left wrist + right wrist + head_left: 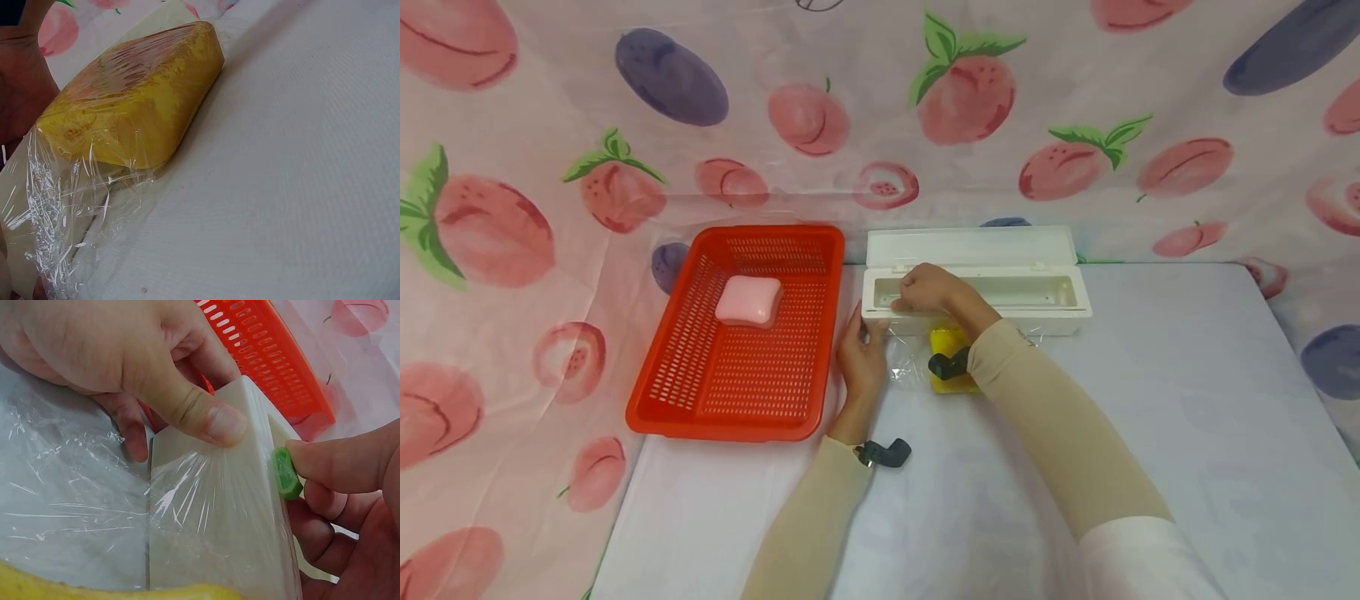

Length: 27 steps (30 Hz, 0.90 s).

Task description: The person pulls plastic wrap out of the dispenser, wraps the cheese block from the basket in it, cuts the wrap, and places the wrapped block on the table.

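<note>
A long white cling film dispenser (1052, 323) lies across the table with its lid (970, 247) raised at the back. My left hand (861, 362) grips its left end, the thumb pressing clear film (194, 494) against the front wall in the right wrist view. My right hand (936, 287) reaches over the left part of the dispenser. Between thumb and fingers it pinches a small green slide cutter (285, 476) at the top front edge. Film spreads from the dispenser over a yellow block (150, 115) in front of it, partly hidden by my right wrist in the head view.
Left of the dispenser stands a red perforated basket (737, 431), close beside my left hand. A pink block (748, 302) like a bar of soap lies in it. A fruit-print cloth (820, 50) hangs behind the white-covered table (1217, 375).
</note>
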Available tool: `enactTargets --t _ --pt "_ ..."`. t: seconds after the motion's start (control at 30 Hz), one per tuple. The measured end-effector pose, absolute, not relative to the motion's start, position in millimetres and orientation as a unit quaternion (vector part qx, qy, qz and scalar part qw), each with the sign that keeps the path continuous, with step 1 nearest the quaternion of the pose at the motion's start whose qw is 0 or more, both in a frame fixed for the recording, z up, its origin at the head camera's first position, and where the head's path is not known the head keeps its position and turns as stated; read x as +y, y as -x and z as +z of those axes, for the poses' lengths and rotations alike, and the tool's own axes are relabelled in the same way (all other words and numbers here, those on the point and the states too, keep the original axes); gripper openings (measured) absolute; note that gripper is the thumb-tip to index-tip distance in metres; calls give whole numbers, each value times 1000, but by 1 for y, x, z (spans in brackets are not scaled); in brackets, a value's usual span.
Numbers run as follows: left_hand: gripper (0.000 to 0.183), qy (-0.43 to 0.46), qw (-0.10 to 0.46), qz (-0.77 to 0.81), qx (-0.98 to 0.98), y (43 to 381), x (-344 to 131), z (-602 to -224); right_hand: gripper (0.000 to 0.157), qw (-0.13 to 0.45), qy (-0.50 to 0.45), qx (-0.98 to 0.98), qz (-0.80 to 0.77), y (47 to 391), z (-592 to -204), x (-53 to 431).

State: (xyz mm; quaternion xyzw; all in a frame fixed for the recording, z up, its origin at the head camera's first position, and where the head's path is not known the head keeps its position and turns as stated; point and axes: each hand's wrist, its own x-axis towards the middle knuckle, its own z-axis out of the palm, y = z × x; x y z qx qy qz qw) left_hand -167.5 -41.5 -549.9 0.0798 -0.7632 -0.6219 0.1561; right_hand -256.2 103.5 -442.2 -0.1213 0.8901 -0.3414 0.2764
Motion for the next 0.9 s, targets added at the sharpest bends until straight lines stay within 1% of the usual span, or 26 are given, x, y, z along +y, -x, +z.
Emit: enactTargets --t 0.17,0.37,0.5,0.73,0.9 --pt "56 -78 155 -620 -765 166 -41 -549 34 278 113 888 -347 255 -442 104" --pt "56 -81 156 -618 -766 167 -41 -551 38 275 123 888 -349 255 -445 107" --pt "56 -80 155 -618 -767 167 -40 -551 36 270 123 887 -354 254 -445 107" --pt "56 -91 143 -614 -771 167 -42 -551 33 284 110 881 -361 253 -444 107" --pt "56 -88 146 -617 -768 167 -43 -551 34 288 109 879 -363 254 -442 108"
